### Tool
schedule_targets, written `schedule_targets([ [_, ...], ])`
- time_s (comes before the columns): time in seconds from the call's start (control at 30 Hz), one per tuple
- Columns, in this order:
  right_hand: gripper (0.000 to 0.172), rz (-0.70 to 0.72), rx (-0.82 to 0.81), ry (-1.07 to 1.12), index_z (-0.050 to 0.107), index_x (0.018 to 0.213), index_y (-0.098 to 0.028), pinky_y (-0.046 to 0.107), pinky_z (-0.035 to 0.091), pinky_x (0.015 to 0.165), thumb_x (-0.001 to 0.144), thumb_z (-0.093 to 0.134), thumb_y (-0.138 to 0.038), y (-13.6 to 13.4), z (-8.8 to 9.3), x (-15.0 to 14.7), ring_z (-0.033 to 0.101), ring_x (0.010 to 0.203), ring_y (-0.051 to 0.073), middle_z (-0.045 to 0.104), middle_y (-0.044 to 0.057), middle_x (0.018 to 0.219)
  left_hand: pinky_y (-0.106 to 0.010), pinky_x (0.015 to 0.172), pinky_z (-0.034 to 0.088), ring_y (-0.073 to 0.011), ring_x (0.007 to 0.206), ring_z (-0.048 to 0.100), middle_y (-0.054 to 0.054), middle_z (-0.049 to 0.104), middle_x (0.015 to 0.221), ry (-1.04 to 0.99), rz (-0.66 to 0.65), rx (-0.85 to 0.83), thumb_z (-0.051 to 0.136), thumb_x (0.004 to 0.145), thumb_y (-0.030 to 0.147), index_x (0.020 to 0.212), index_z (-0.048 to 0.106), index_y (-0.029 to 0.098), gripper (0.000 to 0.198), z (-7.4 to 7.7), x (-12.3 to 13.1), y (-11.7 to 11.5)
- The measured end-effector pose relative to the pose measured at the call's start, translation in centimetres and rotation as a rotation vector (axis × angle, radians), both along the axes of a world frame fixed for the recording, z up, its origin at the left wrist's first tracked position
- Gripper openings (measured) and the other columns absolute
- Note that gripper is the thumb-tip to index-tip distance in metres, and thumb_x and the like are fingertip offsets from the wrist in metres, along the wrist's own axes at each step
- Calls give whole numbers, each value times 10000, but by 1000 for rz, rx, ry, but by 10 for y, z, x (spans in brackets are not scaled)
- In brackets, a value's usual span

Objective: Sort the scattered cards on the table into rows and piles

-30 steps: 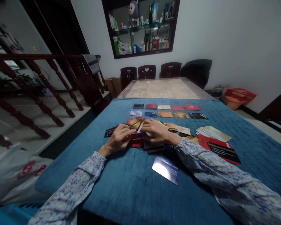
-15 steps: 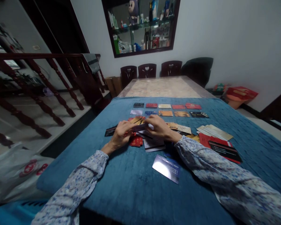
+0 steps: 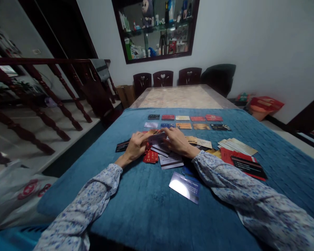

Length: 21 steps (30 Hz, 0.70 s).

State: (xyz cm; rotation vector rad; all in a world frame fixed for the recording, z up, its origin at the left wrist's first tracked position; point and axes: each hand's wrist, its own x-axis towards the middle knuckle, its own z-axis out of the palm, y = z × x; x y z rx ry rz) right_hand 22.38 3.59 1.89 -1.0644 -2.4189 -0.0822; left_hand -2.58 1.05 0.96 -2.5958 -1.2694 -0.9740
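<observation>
Between my two hands a pale purple-grey card (image 3: pixel 157 138) is held up, tilted, above a loose pile. My left hand (image 3: pixel 136 144) pinches its left side; my right hand (image 3: pixel 176 140) has its fingers closed at its right side. Beneath lie silver cards (image 3: pixel 171 161) with dark stripes and red cards (image 3: pixel 150 157). A shiny purple card (image 3: pixel 184 187) rests nearer me, partly over blue cards (image 3: pixel 189 173). One black card (image 3: pixel 122 146) lies left of my left hand. Right of my right hand are red cards (image 3: pixel 226 155), a black card (image 3: pixel 248 166) and fanned cream cards (image 3: pixel 237 146).
Two rows of cards, with an orange card (image 3: pixel 183 126) among them, lie farther back on the blue cloth (image 3: pixel 136 195). Beyond it are the bare stone tabletop (image 3: pixel 172 97) and dark chairs (image 3: pixel 163 78). A white plastic bag (image 3: pixel 23 195) stands at the left.
The held card has tipped so that more of its face shows. My hands stay close to the same place; the whole view has shifted slightly.
</observation>
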Motion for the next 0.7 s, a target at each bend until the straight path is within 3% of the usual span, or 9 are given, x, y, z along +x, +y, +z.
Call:
schedule_targets([
  [0.33, 443, -89, -6, -79, 566, 1360, -143, 394, 383, 930, 920, 592, -195, -4, -3, -5, 607, 1127, 313, 725, 180, 1233, -420, 918, 414, -285, 1068, 617, -118, 733, 1125, 145, 90, -10, 549, 919, 130, 1445, 593, 202, 533, 2, 12, -8],
  [0.7, 472, -71, -9, -97, 574, 1360, -138, 409, 379, 937, 897, 616, -223, -8, 5, -4, 559, 1169, 329, 685, 199, 1260, -421, 936, 424, -270, 1062, 619, -113, 706, 1146, 87, 108, -68, 517, 908, 115, 1401, 608, 199, 509, 2, 16, -1],
])
